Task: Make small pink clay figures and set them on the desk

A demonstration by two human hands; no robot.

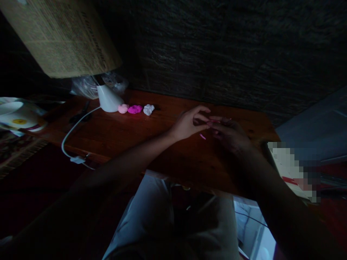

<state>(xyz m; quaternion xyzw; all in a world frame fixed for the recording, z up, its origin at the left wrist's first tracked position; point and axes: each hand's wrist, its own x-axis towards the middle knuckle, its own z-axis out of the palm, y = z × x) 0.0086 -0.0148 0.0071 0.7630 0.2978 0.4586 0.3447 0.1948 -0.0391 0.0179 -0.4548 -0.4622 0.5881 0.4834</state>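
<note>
Okay, landmark is the white lamp base [108, 99] on the wooden tabletop [168, 104]. Thin pink piece [215, 121] is well right of the lamp base, up between both hands.

Right hand [234, 135]: thumb and fingers pinched on the piece. Fingertip hold, not palm; probably because it's so small and likely soft, so a full grip would squash it. Left hand [185, 124]: thumb and index bent into a loop, tips meeting the right fingertips at the piece. Can't tell if they grip or just steady it; too dark. Two-sided contact would stop it twisting.

Loose pink sliver [202, 136] lies on the wood, also well right of the lamp base, just below the fingers; handy spot, short reach.

Three lumps in a row, starting right beside the lamp base: pale pink [123, 108], magenta [135, 109], white-grey [148, 109]. Looks like parking by colour, out of the hands' way. Cord [65, 139] loops left of the lamp base, over the front edge, which keeps it away from the hands.
</note>
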